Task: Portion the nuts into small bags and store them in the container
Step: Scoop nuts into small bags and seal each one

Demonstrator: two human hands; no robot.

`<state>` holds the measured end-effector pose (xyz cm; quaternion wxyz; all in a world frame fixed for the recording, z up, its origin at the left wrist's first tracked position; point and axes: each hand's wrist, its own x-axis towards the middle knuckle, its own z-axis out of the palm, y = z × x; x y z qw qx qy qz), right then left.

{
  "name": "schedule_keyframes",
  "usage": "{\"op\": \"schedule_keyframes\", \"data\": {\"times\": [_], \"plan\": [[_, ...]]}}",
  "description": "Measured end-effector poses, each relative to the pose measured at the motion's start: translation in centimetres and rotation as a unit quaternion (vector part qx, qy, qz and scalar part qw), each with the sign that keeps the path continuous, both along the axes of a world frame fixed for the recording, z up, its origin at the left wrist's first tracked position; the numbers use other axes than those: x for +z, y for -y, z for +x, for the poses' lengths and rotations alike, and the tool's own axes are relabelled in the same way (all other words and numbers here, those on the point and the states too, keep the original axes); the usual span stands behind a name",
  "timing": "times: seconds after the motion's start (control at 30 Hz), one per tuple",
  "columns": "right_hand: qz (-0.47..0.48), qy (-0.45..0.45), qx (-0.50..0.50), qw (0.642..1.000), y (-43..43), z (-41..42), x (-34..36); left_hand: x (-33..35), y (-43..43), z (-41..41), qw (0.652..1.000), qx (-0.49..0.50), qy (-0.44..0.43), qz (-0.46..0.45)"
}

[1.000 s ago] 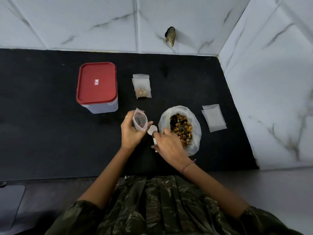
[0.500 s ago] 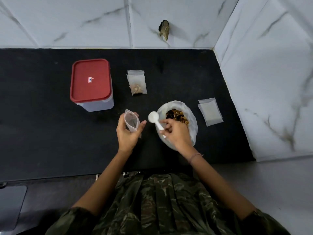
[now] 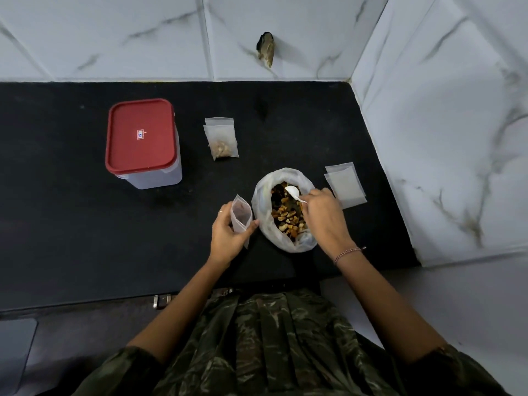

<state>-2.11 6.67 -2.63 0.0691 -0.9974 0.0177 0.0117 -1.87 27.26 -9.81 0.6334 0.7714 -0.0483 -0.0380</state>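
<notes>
Pinching the handle of a white spoon [image 3: 293,192], the right hand [image 3: 323,221] reaches over the large nut bag [image 3: 261,207] from its near right side. The wrist is bent, the knuckles face up, and the spoon's bowl lies on the nuts [image 3: 285,215] toward the far rim. I cannot tell whether the bowl has anything in it yet. Just left of the nut bag, the left hand [image 3: 228,235] holds a small bag [image 3: 241,217] upright. Thumb and fingers are curled round its lower half, and its mouth is spread open and tipped toward the nut bag. The thumb tip nearly touches the nut bag's wall. Whether the small bag already holds nuts is unclear through the plastic.

The step in hand looks like scooping a portion for this small bag. The next move would call for digging the spoon under the nuts, lifting it level, and carrying it left across the rim to the open mouth. The mouth is narrow, so the left hand needs to keep it wide and steady or pieces will spill on the black counter [image 3: 85,224].

Just right of the nut bag lies a stack of empty bags [image 3: 344,184]. Beyond the nut bag, to its far left, lies one filled bag [image 3: 221,140]. Farther left again stands the container [image 3: 143,144], its red lid on, so storing is not yet begun.
</notes>
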Motion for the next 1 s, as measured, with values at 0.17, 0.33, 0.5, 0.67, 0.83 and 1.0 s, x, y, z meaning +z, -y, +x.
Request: {"op": "schedule_keyframes", "data": {"times": [0.17,0.33,0.5,0.67,0.83,1.0], "plan": [[-0.033,-0.038,0.047,0.998,-1.3,0.2,-0.3,-0.1,0.7,0.0,1.0,-0.009,0.019,0.019],[0.025,-0.043,0.018,0.999,-1.0,0.3,-0.4,-0.2,1.1,-0.1,0.999,-0.016,0.033,0.037],[0.116,-0.108,-0.052,0.986,-0.2,0.6,-0.1,-0.7,1.3,-0.2,0.999,-0.018,0.03,0.035],[0.207,-0.129,-0.096,0.965,0.4,1.0,0.2,-0.8,1.6,-0.2,0.999,-0.021,0.022,0.04],[0.21,-0.096,-0.099,0.968,-0.5,0.6,-0.3,-0.8,1.9,-0.2,0.999,-0.022,0.021,0.044],[0.169,-0.082,-0.036,0.982,-1.9,0.2,0.0,-0.3,2.3,-0.1,0.998,-0.014,0.02,0.059]]}}
